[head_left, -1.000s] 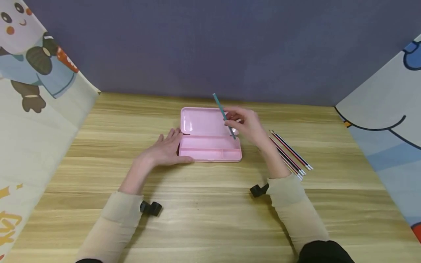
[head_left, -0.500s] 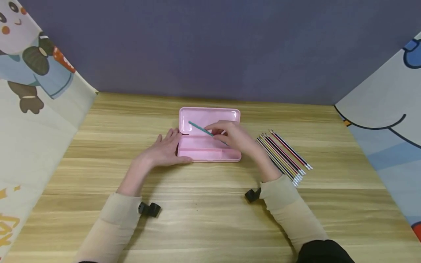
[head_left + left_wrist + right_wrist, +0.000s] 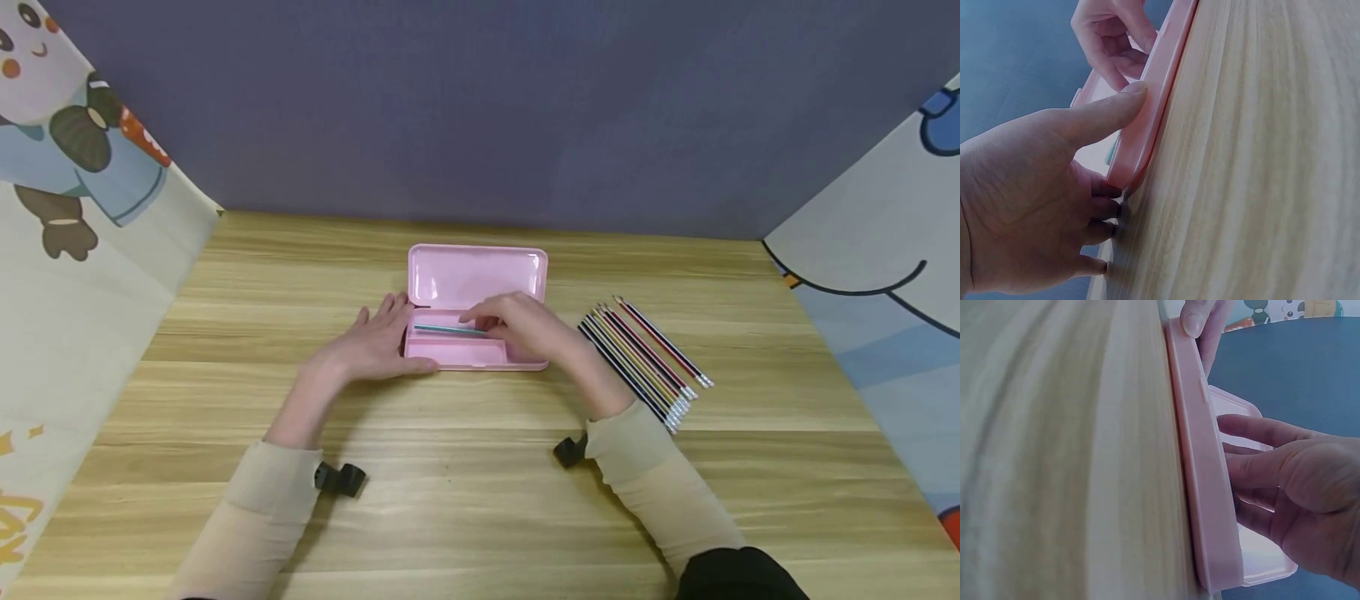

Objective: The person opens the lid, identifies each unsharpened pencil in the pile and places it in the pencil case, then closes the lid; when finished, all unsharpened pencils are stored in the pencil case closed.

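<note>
- One slim, teal, pencil-like rod (image 3: 446,329) lies in the long rear compartment of a pale pink plastic pencil case (image 3: 468,353), just behind its lengthwise divider (image 3: 450,340).
- The rod's long axis runs left to right, nearly parallel with the divider; that alignment is, I judge, the relation that counts here, since the compartment is long and narrow.
- The right hand (image 3: 525,327) is nearer: it reaches in from the right, its fingers bent down over the rod's right end. Whether they pinch the rod or merely rest by it I cannot tell, as the fingertips are hidden in every view.
- The left hand (image 3: 372,344) has its fingers spread at the case's left end and its thumb laid on the front edge, near the rod's left end but apart from it.
- The case sits between the two hands with its long side facing the person, the shiny pink lid (image 3: 480,275) tipped back on the far side.
- Several slender striped pencils (image 3: 648,351), dark, red and gold, lie side by side on the wood-grain table (image 3: 450,517), right of the case and beside the right forearm. Their axes slant from far left to near right, silvery ends toward the person.
</note>
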The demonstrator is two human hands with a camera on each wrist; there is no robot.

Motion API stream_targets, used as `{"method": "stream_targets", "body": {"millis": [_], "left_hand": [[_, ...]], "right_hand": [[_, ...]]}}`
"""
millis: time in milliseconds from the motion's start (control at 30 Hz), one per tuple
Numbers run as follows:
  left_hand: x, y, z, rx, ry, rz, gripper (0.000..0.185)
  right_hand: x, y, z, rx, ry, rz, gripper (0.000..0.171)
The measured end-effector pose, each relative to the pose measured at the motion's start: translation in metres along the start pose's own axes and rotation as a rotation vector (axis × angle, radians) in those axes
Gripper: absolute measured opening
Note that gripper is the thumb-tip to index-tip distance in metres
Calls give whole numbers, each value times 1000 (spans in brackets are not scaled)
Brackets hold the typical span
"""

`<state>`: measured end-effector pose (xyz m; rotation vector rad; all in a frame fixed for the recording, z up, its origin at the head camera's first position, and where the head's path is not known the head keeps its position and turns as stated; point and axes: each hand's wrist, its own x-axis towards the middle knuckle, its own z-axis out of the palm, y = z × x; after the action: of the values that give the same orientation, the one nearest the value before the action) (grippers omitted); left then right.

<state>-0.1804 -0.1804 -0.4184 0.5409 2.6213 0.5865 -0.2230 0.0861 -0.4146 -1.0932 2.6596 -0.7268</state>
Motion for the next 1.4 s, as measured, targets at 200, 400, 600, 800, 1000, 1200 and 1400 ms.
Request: {"method": "stream_targets", "body": {"millis": [200,400,600,800,1000,1200,1400], "left_hand": [[0,0,1,0,1,-3,114],[1,0,1,-4,0,-4,114],[1,0,1,-11,7,-6,114],[3,0,1,-17,5,-8,115],[3,-2,-1,-16,5,-2,113],[1,0,-2,-24,0,4,111],[0,2,-2,-33,-7,1,112]], "right_hand": [[-2,2,0,26,-3,-11,39],[-6,4,-3,71,2,-12,41],[-21,13,-15,165,41,30,35],[-61,37,-51,289,230,130,39],[-111,71,-75,270,369,231,51],[-152,94,-81,196,367,299,57],[-174,105,-74,180,299,349,65]]}}
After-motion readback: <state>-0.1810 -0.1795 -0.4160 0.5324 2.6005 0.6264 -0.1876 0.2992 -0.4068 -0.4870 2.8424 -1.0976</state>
